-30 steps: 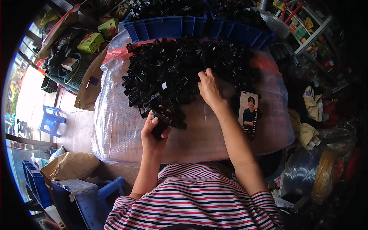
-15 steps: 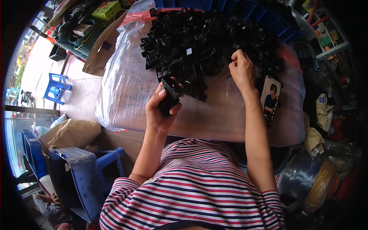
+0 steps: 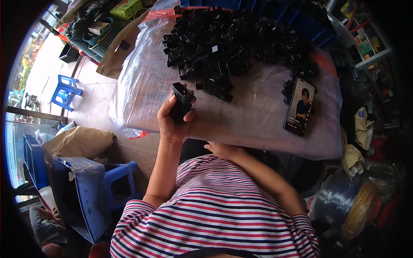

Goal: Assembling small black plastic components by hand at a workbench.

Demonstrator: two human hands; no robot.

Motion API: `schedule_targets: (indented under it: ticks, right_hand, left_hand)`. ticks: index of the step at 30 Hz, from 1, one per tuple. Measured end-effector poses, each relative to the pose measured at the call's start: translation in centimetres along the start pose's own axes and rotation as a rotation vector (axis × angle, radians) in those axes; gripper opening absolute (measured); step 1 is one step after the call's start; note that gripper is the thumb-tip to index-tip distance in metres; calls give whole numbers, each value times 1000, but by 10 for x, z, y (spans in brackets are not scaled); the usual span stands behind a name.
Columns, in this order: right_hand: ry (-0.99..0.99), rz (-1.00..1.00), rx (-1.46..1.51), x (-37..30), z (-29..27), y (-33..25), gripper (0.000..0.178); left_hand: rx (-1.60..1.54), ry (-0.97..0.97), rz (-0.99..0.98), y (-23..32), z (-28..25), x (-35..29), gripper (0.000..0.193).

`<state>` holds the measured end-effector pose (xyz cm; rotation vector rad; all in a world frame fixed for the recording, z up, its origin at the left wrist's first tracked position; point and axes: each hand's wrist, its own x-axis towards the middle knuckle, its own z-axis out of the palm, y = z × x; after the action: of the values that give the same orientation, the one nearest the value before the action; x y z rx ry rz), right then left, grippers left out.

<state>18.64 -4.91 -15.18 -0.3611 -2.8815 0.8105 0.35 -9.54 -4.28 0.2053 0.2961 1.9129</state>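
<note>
My left hand (image 3: 174, 118) is closed around a black plastic part (image 3: 182, 101), held over the near left edge of the covered table (image 3: 258, 124). The part is boxy and its exact kind does not show. Close to my body, at the table's near edge, is my right hand (image 3: 223, 151); its fingers are mostly hidden, so whether it grips anything does not show. A large pile of similar black plastic parts (image 3: 215, 64) covers the far side of the table. Right of the pile lies a phone (image 3: 300, 107) with a person on its lit screen.
Blue plastic bins (image 3: 292, 19) stand behind the pile. To the left are a blue stool (image 3: 66, 92), a large blue crate (image 3: 92, 202) and a brown sack (image 3: 79, 144). Coils of clear tubing (image 3: 340, 195) sit at the lower right. Another person's hand (image 3: 56, 215) shows at lower left.
My right hand has drawn back from the pile to the table's near edge by my body. My left hand, still holding the black part, has come slightly nearer and left.
</note>
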Motion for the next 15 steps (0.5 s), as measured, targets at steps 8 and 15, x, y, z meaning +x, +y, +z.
schedule_targets:
  ticks: [8, 15]
  right_hand:
    - [-150, -65, 307, 2, -44, -50, 29]
    - [420, 119, 277, 6, -163, -48, 21]
  left_hand:
    - [21, -5, 5, 5, -15, -5, 45]
    - [13, 23, -56, -2, -1, 1, 45]
